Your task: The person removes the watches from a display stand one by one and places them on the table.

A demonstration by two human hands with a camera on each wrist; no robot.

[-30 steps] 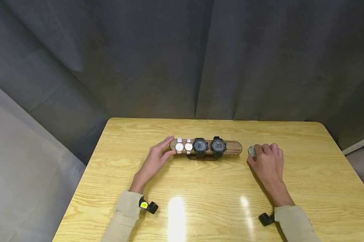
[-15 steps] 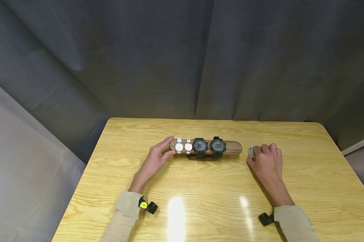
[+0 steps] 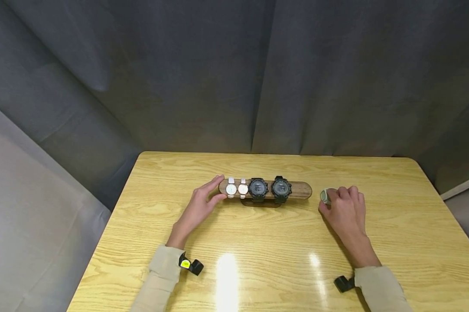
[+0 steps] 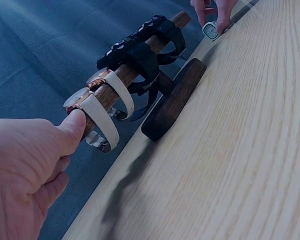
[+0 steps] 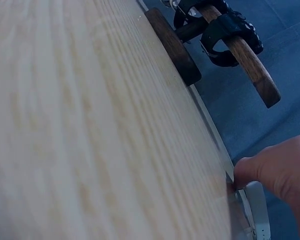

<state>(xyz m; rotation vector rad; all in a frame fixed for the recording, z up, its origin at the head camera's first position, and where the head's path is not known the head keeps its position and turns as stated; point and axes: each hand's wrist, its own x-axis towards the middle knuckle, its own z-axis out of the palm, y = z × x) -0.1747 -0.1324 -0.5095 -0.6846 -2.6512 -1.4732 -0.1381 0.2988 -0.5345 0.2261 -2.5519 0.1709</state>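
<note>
I have two white-strapped watches and two black watches on the wooden stand; my left hand grips its left end, fingers parted around it; my right hand, fingers drawn in, pinches the pale green watch, right of the stand; only that one seems left.

Five watches, one stand
</note>
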